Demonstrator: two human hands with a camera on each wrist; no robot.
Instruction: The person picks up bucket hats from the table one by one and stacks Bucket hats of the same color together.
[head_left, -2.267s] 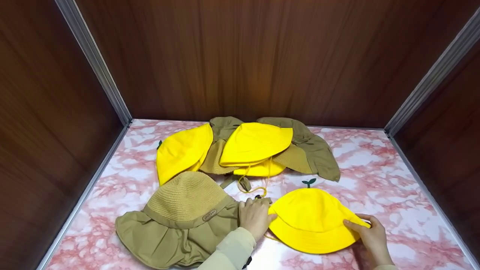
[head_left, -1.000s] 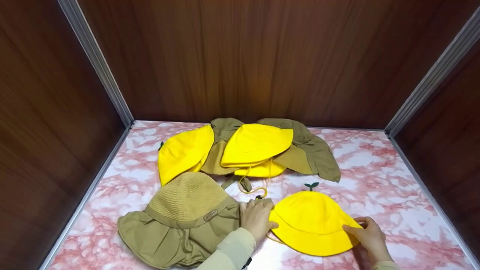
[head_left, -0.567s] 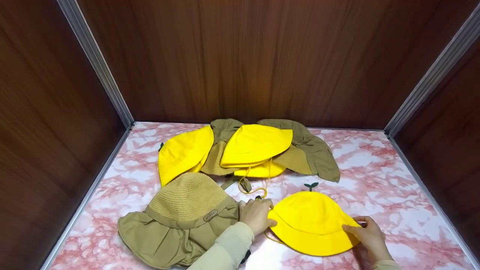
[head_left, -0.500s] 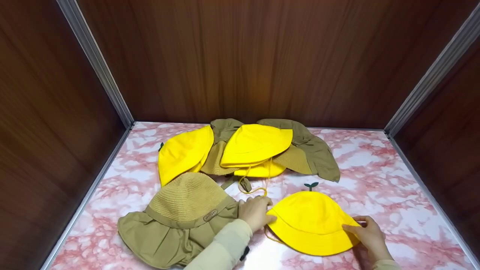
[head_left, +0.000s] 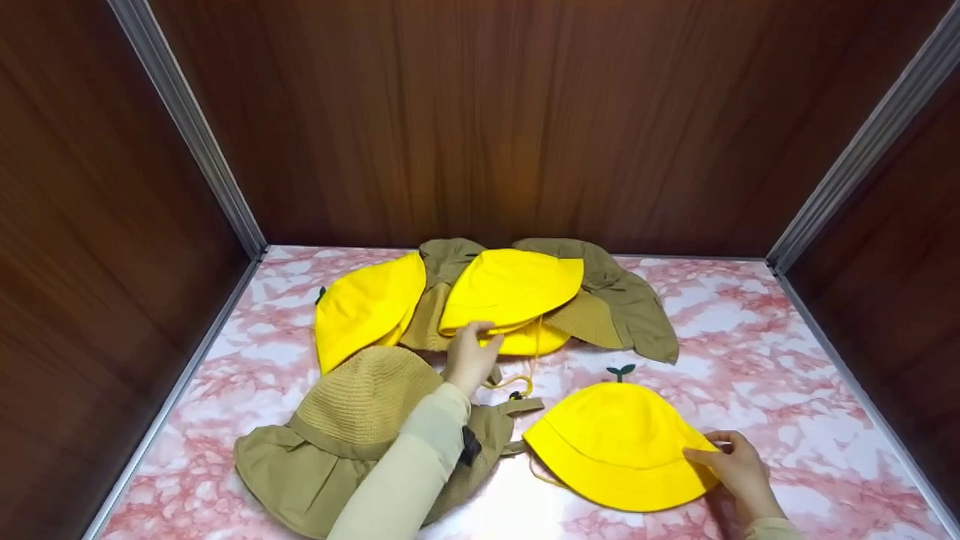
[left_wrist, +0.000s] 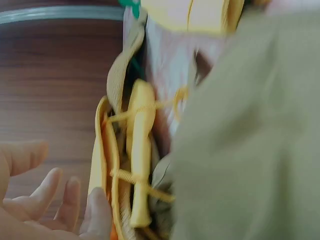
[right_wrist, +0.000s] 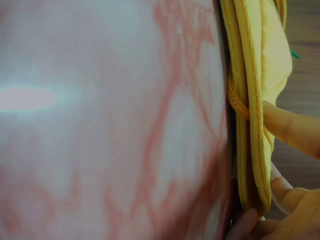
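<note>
In the head view a yellow bucket hat (head_left: 622, 442) with a green sprout on top lies at the front right. My right hand (head_left: 739, 465) pinches its right brim, the thumb on the upper side; the right wrist view shows the doubled brim edge (right_wrist: 255, 125) between thumb and fingers. My left hand (head_left: 472, 356) reaches to the front brim of another yellow bucket hat (head_left: 517, 289) on the back pile. Its fingers (left_wrist: 70, 205) are spread beside that brim in the left wrist view. Below the left forearm lies a straw-crowned khaki sun hat (head_left: 367, 397), partly covered by the sleeve.
A yellow hat (head_left: 367, 307) leans at the pile's left, and khaki hats (head_left: 637, 307) lie beneath and behind. A yellow cord (head_left: 525, 386) with a black toggle trails from the pile. Brown wood-grain panels (head_left: 517, 120) enclose the pink marbled table (head_left: 810, 420) on three sides.
My left hand has let go of the front yellow hat's left brim and moved back and left to the pile. The right hand keeps its pinch on the right brim.
</note>
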